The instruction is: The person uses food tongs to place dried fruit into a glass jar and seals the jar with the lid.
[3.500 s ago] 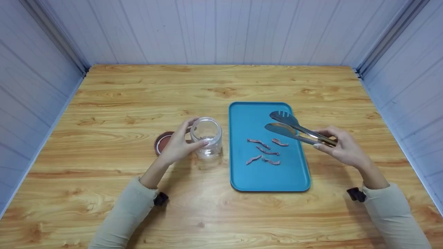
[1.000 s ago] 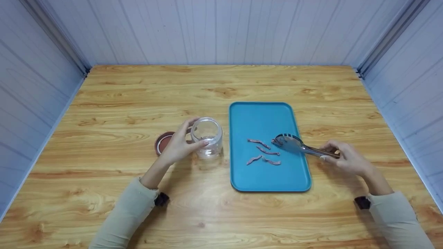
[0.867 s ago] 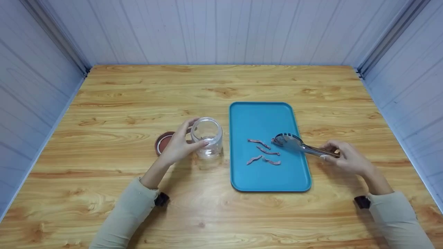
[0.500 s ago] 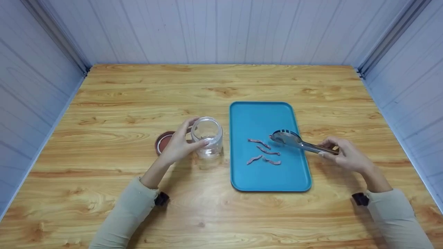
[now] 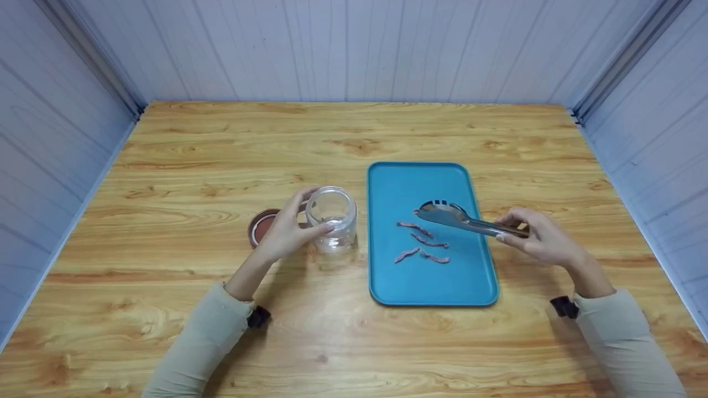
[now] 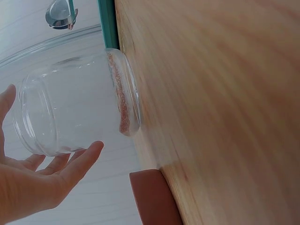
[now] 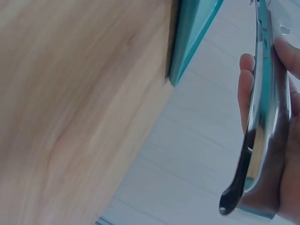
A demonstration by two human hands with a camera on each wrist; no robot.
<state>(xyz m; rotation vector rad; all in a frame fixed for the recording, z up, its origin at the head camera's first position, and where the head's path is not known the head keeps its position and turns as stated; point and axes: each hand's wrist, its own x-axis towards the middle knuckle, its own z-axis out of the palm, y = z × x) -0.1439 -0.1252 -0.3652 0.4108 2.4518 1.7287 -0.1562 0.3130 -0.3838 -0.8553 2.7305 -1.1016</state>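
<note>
**Shiny metal tongs [image 5: 470, 224] point left toward a clear, round, mouth-up jar [image 5: 338, 214]**

In the head view, the right hand [image 5: 539, 239] grips the tongs by the handle end. A small pinkish strip [image 5: 416, 212] pokes out past their tips, over a flat, blue, rectangular tray [image 5: 434, 286]; four similar wavy strips [image 5: 430, 241] lie there, mostly nearer the person. The key relation is a line: the tongs' long axis runs leftward and slightly away from the person, roughly at the jar's rim. The jar stands just left of the tray, well apart from the right hand, and the left hand [image 5: 289, 229] holds it, thumb in front. A round, reddish-brown lid [image 5: 261, 228] lies left of it, partly covered.

In the left wrist view, the held strip shows with the tong tips, above the tray's edge. A brownish band [image 6: 120, 93] shows low in the jar; whether it is contents or refracted table is unclear.

In the right wrist view, thumb and fingers hold the tongs from opposite sides.
</note>
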